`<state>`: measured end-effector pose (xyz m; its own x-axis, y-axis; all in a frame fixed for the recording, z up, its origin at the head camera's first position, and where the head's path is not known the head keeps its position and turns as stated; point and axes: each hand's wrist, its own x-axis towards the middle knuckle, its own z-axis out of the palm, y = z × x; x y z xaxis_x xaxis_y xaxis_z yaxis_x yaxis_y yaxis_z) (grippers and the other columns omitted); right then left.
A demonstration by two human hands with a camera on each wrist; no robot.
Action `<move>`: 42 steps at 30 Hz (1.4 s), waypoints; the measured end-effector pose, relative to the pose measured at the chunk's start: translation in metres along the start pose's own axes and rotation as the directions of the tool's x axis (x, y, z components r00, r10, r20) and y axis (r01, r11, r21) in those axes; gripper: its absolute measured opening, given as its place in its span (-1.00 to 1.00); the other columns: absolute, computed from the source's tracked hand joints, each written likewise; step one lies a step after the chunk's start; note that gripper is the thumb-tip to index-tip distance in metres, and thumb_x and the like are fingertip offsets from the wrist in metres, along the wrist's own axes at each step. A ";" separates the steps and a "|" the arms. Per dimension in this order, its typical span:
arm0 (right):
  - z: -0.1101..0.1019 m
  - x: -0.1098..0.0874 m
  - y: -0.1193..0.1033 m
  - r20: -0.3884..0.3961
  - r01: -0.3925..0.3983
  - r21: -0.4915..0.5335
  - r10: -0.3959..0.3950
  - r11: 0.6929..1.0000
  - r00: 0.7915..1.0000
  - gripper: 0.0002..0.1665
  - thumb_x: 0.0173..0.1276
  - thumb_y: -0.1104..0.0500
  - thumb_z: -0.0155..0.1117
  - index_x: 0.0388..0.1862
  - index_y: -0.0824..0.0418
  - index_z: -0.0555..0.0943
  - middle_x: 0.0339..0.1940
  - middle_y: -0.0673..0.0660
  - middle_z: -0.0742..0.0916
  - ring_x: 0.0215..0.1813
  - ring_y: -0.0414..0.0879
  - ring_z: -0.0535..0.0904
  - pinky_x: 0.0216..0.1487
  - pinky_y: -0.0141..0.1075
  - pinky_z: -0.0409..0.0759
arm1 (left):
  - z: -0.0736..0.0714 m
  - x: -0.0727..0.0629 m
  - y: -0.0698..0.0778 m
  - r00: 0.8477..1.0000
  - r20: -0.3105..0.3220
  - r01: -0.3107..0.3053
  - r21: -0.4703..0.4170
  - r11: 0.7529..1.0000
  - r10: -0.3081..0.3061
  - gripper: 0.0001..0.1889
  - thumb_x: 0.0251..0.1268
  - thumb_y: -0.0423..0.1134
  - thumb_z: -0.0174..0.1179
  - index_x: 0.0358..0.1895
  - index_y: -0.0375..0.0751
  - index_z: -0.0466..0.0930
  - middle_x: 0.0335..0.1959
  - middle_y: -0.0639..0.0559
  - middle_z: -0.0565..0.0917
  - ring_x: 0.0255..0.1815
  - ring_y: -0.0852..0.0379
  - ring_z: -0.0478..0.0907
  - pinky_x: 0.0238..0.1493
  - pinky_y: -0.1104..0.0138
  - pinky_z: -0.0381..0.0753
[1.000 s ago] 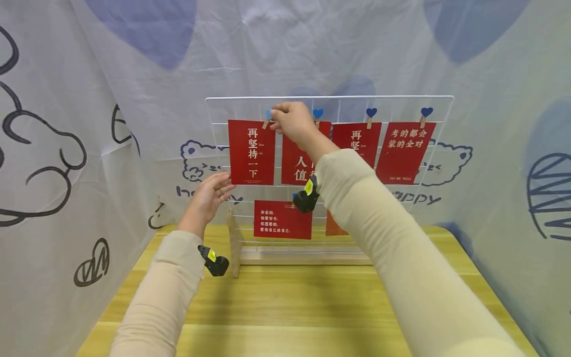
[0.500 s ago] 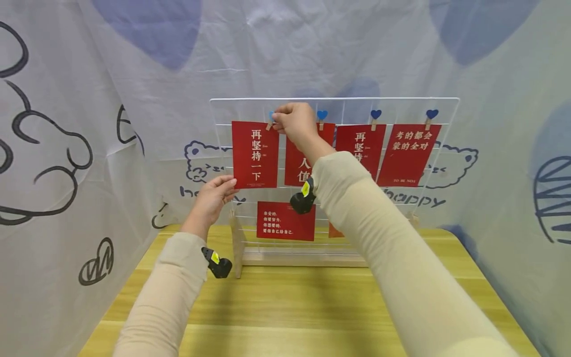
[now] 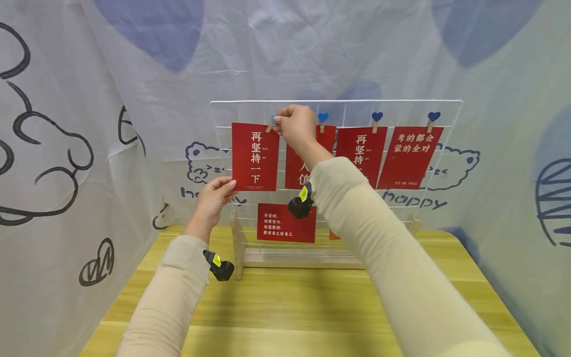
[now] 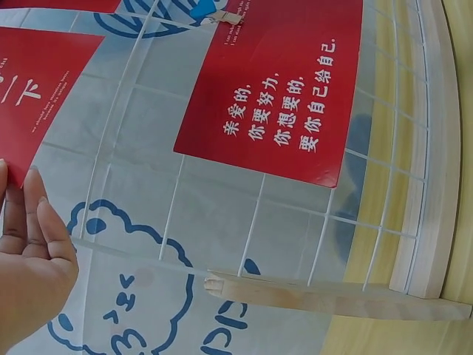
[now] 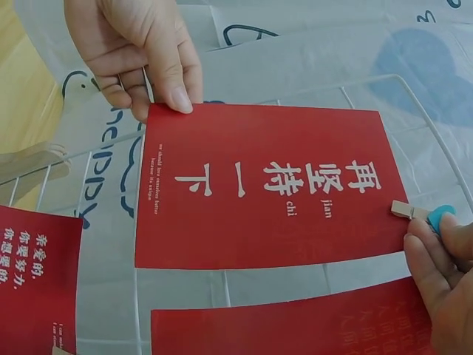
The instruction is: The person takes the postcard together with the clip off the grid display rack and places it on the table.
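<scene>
A red card (image 3: 255, 161) with white lettering hangs at the upper left of a white wire grid (image 3: 339, 101). My left hand (image 3: 214, 201) pinches its lower left corner between thumb and fingers, plainest in the right wrist view. At the card's top edge my right hand (image 3: 298, 126) pinches a small wooden clothespin (image 5: 409, 211) with a light blue heart (image 5: 441, 217). That clothespin sits over the card's top edge near its right corner. Behind my right hand and forearm, the neighbouring red card (image 3: 309, 168) is partly hidden.
More red cards, such as the one at far right (image 3: 410, 158), hang from heart clothespins. A lower card (image 3: 286, 223) hangs beneath. The grid stands in a wooden base (image 3: 303, 261) on a wooden table (image 3: 285, 307). A printed curtain (image 3: 285, 54) surrounds it.
My left hand's fingers, loosely spread beside the card a second ago, have closed on its lower left corner. My right hand stays at the clothespin. The view has shifted slightly.
</scene>
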<state>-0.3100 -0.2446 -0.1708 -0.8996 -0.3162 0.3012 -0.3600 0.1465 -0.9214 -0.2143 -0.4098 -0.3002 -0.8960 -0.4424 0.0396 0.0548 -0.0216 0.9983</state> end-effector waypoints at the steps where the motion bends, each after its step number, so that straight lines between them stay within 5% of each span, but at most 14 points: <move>1: 0.001 0.000 0.001 -0.006 0.003 0.002 -0.003 1.000 1.000 -0.76 0.22 0.27 0.08 -0.16 0.35 0.55 -0.29 0.17 0.64 -0.35 -0.13 0.57 -0.33 -0.45 0.52 | 0.000 0.000 0.000 1.000 -0.008 -0.003 -0.002 1.000 0.003 -0.78 0.18 -0.24 0.06 -0.13 -0.23 0.43 -0.30 0.10 0.47 -0.31 0.21 0.45 -0.24 0.45 0.42; 22: 0.001 -0.001 0.003 -0.083 0.056 -0.043 -0.060 0.997 0.995 -0.80 0.22 0.28 0.08 -0.21 0.34 0.55 -0.35 0.15 0.64 -0.38 -0.15 0.56 -0.34 -0.42 0.53 | 0.003 -0.002 0.001 0.998 -0.052 -0.028 -0.021 0.999 0.027 -0.90 0.17 -0.26 0.07 -0.26 -0.14 0.45 -0.37 0.12 0.48 -0.40 0.26 0.44 -0.26 0.45 0.40; 42: -0.010 -0.008 0.001 -0.138 0.039 0.088 -0.027 0.995 0.990 -0.83 0.19 0.34 0.10 -0.25 0.42 0.53 -0.40 0.25 0.62 -0.39 -0.09 0.58 -0.36 -0.47 0.52 | -0.001 -0.012 0.000 0.999 -0.037 0.014 -0.020 1.000 -0.014 -0.92 0.17 -0.24 0.07 -0.28 -0.12 0.45 -0.37 0.13 0.48 -0.31 0.20 0.41 -0.18 0.40 0.36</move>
<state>-0.3055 -0.2328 -0.1716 -0.9153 -0.1875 0.3566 -0.3716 0.0509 -0.9270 -0.2033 -0.4050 -0.3007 -0.8795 -0.4753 0.0235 0.0513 -0.0455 0.9976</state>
